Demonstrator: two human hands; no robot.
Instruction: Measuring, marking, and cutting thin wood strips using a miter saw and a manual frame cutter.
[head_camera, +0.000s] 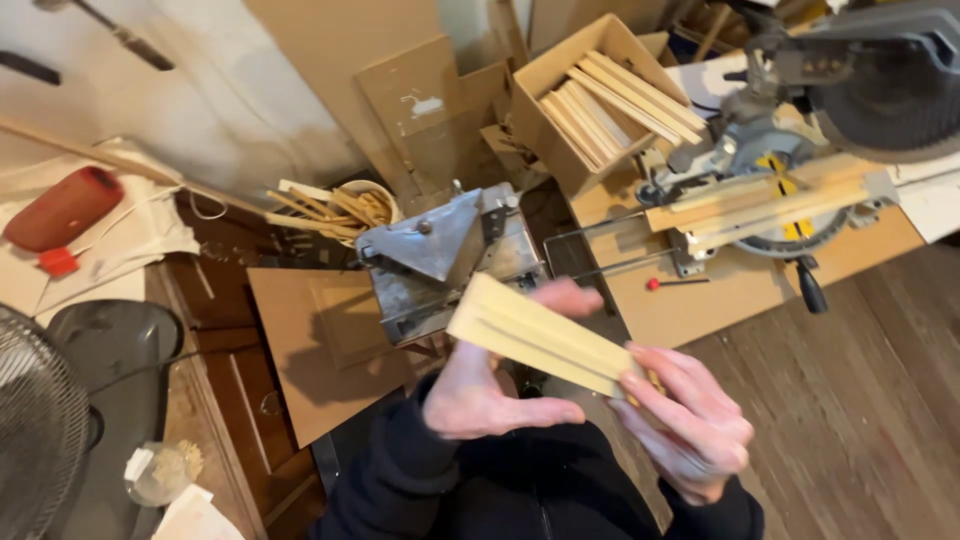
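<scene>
A pale wooden strip (545, 335) is held low in the middle, its long axis running from 10 o'clock to 4 o'clock. At 9 o'clock a black fan (35, 425) is seen. Just behind the strip a grey metal machine (445, 255) stands; at 2 o'clock a miter saw (800, 110) rests on the counter (700, 290). The left hand (485, 385) supports the strip with loosely open fingers (565, 297). The right hand (690, 420) has its fingers closed around the lower end.
</scene>
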